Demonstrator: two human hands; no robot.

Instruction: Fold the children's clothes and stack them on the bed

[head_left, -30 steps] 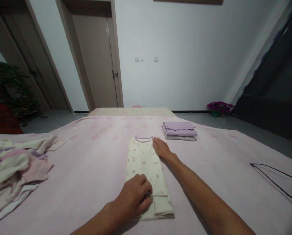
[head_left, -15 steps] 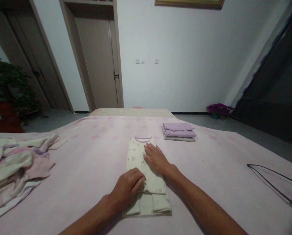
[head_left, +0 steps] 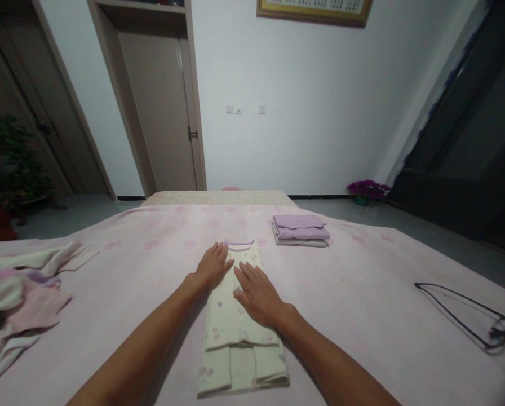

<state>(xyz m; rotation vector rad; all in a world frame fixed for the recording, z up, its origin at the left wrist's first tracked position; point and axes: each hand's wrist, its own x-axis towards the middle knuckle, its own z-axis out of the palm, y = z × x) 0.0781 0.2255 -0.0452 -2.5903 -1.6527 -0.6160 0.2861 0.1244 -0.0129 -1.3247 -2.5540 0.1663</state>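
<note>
A green pot (head_left: 361,201) stands on the floor (head_left: 332,207) by the far wall (head_left: 320,113), with purple flowers (head_left: 368,188) filling its top. It is small in view, and what else it contains cannot be told.

The cream shirt (head_left: 235,330) lies flat on a pink sheet (head_left: 151,366), folded into a long, narrow strip, its lilac neckline (head_left: 239,248) at the far end. Small heart prints dot it. At the near end, the upper layer stops short and the lower layer shows beyond it.

The person's left grip (head_left: 212,264) rests palm down over the shirt's left shoulder, just beside the neckline, thumb apart from the fingers and pointing inward. The right grip (head_left: 258,293) lies palm down on the right half, nearer the person, thumb also held away. Both are spread flat, clamped on nothing, and the shirt is beneath them, extending well toward the person past both wrists.

Beyond the shirt, to the right, sits a folded stack (head_left: 301,230), lilac above and grey-white below. A loose clothes pile (head_left: 28,304) lies at the left, well apart, and a thin black loop (head_left: 498,332) at the right.
</note>
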